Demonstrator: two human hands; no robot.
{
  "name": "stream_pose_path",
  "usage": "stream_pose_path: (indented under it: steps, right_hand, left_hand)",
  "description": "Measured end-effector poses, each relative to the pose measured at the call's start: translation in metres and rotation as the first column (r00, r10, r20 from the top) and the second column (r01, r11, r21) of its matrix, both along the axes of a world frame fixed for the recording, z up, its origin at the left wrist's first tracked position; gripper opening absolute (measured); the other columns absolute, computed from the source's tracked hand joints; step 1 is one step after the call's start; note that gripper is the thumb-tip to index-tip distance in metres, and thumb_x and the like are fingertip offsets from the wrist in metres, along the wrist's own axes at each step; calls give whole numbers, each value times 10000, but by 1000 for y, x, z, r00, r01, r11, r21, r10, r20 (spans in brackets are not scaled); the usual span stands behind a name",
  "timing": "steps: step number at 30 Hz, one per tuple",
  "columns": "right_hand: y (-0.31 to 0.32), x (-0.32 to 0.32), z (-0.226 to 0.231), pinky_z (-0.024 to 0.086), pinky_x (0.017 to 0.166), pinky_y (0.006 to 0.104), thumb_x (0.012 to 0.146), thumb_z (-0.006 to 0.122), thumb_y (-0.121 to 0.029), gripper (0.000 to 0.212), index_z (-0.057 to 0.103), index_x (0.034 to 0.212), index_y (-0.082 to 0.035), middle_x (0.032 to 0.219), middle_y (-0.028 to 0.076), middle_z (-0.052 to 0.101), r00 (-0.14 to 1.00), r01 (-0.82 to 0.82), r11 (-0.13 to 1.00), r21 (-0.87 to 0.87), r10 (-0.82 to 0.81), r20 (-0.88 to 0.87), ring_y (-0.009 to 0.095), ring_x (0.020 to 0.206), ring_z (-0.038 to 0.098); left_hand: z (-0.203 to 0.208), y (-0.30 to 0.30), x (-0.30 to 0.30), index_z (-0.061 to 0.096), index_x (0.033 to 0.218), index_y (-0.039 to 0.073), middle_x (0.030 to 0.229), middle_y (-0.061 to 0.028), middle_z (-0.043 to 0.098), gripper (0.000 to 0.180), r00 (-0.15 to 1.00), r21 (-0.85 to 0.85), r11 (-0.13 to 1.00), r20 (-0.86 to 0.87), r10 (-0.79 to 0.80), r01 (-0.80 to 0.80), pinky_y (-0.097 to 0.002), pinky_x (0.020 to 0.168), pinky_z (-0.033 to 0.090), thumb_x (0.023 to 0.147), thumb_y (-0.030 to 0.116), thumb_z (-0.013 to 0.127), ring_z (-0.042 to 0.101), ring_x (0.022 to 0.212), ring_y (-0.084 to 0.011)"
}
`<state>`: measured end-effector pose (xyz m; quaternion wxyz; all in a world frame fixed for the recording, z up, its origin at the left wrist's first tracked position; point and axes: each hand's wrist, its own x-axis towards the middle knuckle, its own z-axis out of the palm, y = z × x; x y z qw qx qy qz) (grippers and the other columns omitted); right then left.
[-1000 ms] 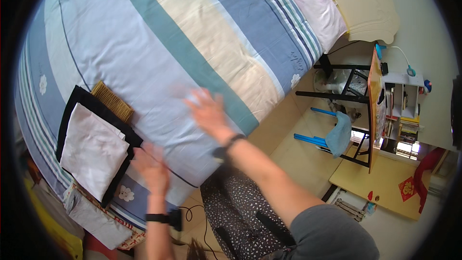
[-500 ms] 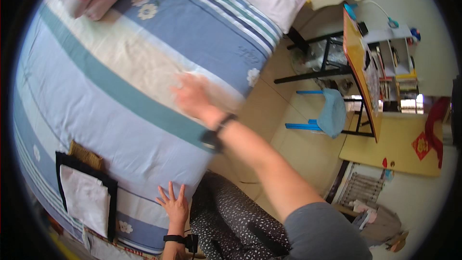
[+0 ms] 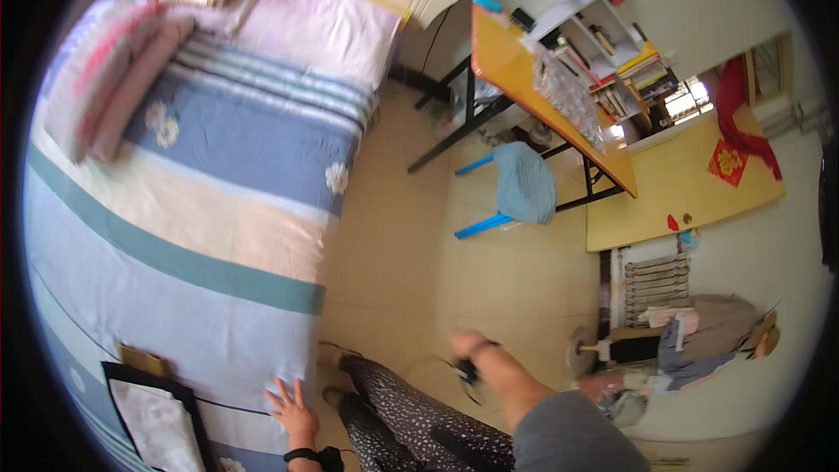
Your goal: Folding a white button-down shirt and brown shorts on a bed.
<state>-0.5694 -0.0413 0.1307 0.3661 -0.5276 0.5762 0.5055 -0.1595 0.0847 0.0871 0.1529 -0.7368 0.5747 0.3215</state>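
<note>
My left hand [image 3: 295,417] lies on the edge of the bed with its fingers spread, pressing on the striped blue, cream and green bed sheet [image 3: 166,275]. My right hand [image 3: 466,344] hangs over the floor beside my leg, apart from the bed. Its fingers are turned away and blurred, so I cannot make out their shape or anything in them. To the left of my left hand, a folded white cloth [image 3: 156,428] rests on a black one, with a brown woven item [image 3: 144,360] behind it.
Rolled pink bedding [image 3: 114,92] and a pink pillow [image 3: 315,31] lie farther up the bed. Beyond the tiled floor [image 3: 389,236] stand a blue stool [image 3: 524,183], a desk [image 3: 507,57] and a shelf of books [image 3: 603,48]. Clothes [image 3: 708,336] hang at the right.
My right hand has left the bed sheet and swung right and down over the floor. The view has turned to the right. My left hand stays spread on the bed edge.
</note>
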Motion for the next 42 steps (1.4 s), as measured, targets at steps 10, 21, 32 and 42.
stream_pose_path:
  steps: [10, 21, 32, 42]
  right_hand:
    - [282, -174, 176, 420, 597, 453, 790, 517, -88, 159, 645, 875, -44, 776, 175, 599, 841, 523, 748, -409, -530, 108, 306, 628, 529]
    - [304, -180, 159, 445, 544, 395, 863, 500, -188, 220, 651, 817, -35, 656, 134, 585, 530, 795, 172, -581, -662, 530, 225, 532, 527]
    - [306, -322, 123, 486, 483, 314, 827, 528, -125, 217, 598, 969, 24, 708, 121, 608, 197, 807, -349, -476, -601, 775, 186, 580, 588]
    - [153, -448, 220, 480, 660, 257, 824, 558, -120, 167, 605, 956, -29, 809, 79, 640, 418, 546, -699, -462, -250, 873, 161, 740, 612]
  left_hand:
    - [124, 140, 29, 540, 1085, -8, 975, -181, 581, 340, 638, 290, 863, -583, 502, -414, -397, 712, 461, 894, 262, 463, 544, 840, -265]
    - [171, 111, 66, 577, 1018, 10, 816, -121, 631, 298, 806, 261, 943, -501, 316, -208, -346, 590, 496, 844, 232, 480, 588, 654, -203]
    - [154, -74, -88, 592, 1013, 80, 924, -75, 632, 267, 819, -117, 932, -448, -358, 343, -329, 637, 520, 751, 119, 565, 609, 845, -216]
    - [321, -247, -485, 393, 1292, 60, 1143, -135, 558, 420, 324, 287, 957, -903, 281, -31, -353, 809, 473, 903, 194, 479, 556, 1016, -242]
